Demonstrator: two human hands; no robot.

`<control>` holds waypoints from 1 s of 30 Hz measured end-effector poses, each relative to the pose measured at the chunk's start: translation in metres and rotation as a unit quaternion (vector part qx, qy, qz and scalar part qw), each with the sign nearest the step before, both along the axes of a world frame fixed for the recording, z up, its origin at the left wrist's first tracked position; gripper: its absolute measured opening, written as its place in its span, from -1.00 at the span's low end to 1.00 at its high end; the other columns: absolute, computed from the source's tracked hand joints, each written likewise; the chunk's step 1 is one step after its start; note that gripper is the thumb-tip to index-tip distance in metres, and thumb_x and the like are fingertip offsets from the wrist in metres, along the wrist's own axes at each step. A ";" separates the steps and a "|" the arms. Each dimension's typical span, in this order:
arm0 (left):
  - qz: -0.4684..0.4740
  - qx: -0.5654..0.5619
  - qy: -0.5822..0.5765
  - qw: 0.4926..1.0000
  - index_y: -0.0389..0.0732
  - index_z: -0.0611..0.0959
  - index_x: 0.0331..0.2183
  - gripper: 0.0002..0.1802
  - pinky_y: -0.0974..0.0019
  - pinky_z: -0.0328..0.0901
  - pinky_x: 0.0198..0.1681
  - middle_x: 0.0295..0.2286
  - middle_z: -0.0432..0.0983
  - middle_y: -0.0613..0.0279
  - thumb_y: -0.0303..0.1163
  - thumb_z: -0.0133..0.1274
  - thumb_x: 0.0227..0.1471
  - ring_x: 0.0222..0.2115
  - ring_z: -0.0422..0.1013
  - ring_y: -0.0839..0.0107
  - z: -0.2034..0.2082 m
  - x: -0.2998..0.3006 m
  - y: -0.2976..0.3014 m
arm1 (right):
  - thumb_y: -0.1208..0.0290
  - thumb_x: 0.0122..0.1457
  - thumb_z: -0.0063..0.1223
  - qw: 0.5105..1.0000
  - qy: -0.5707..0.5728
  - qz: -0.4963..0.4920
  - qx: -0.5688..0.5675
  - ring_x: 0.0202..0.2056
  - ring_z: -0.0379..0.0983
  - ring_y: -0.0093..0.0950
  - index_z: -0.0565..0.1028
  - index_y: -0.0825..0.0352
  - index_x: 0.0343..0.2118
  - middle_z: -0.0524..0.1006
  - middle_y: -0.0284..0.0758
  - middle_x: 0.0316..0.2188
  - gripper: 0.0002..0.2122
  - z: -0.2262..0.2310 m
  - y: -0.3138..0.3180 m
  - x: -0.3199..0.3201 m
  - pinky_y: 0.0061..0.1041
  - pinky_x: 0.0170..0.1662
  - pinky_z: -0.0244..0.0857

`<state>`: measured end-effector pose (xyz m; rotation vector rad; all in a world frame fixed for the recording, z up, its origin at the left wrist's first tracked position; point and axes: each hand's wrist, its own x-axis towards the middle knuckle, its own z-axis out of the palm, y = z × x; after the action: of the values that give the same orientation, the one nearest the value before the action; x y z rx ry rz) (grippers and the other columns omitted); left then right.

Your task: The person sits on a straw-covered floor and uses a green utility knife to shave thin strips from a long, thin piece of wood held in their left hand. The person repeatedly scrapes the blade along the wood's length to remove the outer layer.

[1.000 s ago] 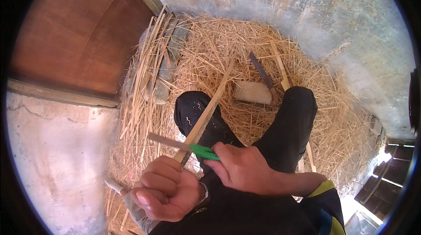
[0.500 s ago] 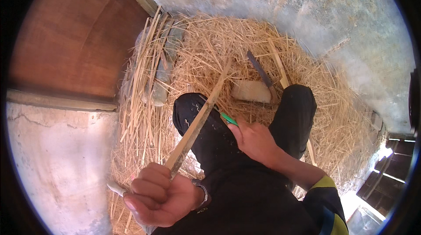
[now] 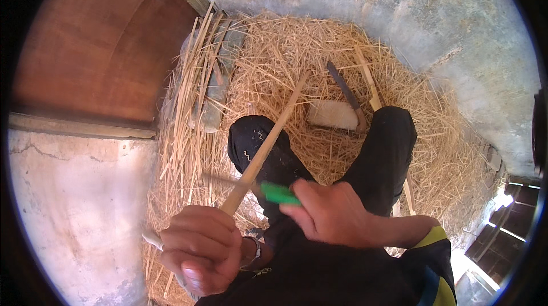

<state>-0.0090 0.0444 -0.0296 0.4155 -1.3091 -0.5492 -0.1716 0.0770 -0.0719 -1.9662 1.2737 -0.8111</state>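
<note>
My left hand (image 3: 200, 249) is closed in a fist round the lower end of a long pale bamboo strip (image 3: 273, 139). The strip slants up and to the right, past my left knee. In my right hand (image 3: 334, 214) is a knife with a green handle (image 3: 278, 193). Its thin blade, blurred by motion, points left and crosses the strip just above my left fist. Whether the edge bites into the strip, I cannot tell.
Shavings (image 3: 291, 49) cover the floor around my bent legs. Between my knees lies a pale block (image 3: 331, 114), with a dark-bladed machete (image 3: 342, 86) against it. A bamboo piece (image 3: 368, 77) is at right; thin strips (image 3: 185, 117) are heaped left. A wall (image 3: 411, 15) stands behind.
My right hand has drawn the knife down and toward me along the strip, from near the left knee to near my left fist. My left wrist has turned somewhat.
</note>
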 end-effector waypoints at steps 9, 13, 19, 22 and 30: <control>-0.087 0.002 -0.037 0.996 -0.05 0.13 -0.78 -0.53 0.48 0.11 -0.91 -0.94 0.14 0.40 -0.34 -0.10 0.06 -0.96 0.04 0.60 0.008 -0.002 -0.007 | 0.20 0.17 0.02 1.000 -0.002 -0.028 0.014 -0.73 0.38 -0.19 0.35 0.35 -0.39 0.36 -0.20 -0.79 -0.73 -0.018 0.004 0.006 -0.28 -0.68 0.24; -0.100 -0.007 -0.046 0.994 -0.02 0.11 -0.77 -0.53 0.54 0.09 -0.92 -0.95 0.12 0.44 -0.31 -0.09 0.06 -0.97 0.01 0.65 0.009 -0.005 -0.009 | 0.22 0.17 0.02 0.979 0.137 -0.084 0.126 -0.67 0.42 -0.19 0.35 0.34 -0.39 0.40 -0.17 -0.71 -0.75 -0.047 -0.009 -0.009 -0.27 -0.64 0.26; -0.112 -0.003 -0.029 0.993 -0.02 0.15 -0.76 -0.55 0.53 0.07 -0.91 -0.95 0.11 0.45 -0.29 -0.10 0.07 -0.96 0.00 0.65 0.006 -0.013 -0.010 | 0.29 0.16 0.03 0.998 -0.026 -0.022 0.053 -0.67 0.40 -0.14 0.33 0.35 -0.40 0.37 -0.18 -0.73 -0.78 -0.026 0.001 -0.002 -0.24 -0.63 0.25; -0.037 0.005 -0.011 0.999 -0.02 0.18 -0.75 -0.58 0.53 0.04 -0.90 -0.96 0.07 0.46 -0.29 -0.14 0.09 -0.96 -0.03 0.65 0.007 -0.012 -0.009 | 0.24 0.18 0.01 0.998 0.006 -0.049 0.044 -0.69 0.42 -0.19 0.32 0.32 -0.41 0.41 -0.21 -0.71 -0.77 -0.033 -0.009 -0.001 -0.26 -0.67 0.25; -0.044 0.013 -0.018 0.999 -0.01 0.14 -0.79 -0.53 0.52 0.00 -0.89 -0.94 0.07 0.46 -0.31 -0.16 0.10 -0.95 -0.04 0.65 0.007 -0.005 -0.009 | 0.23 0.16 0.05 0.967 0.181 -0.125 0.129 -0.68 0.41 -0.14 0.35 0.36 -0.40 0.39 -0.17 -0.73 -0.74 -0.070 -0.023 -0.014 -0.23 -0.65 0.24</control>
<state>-0.0138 0.0359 -0.0228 0.3917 -1.3612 -0.6346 -0.1854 0.0538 -0.1417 -1.8150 1.7715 -0.3788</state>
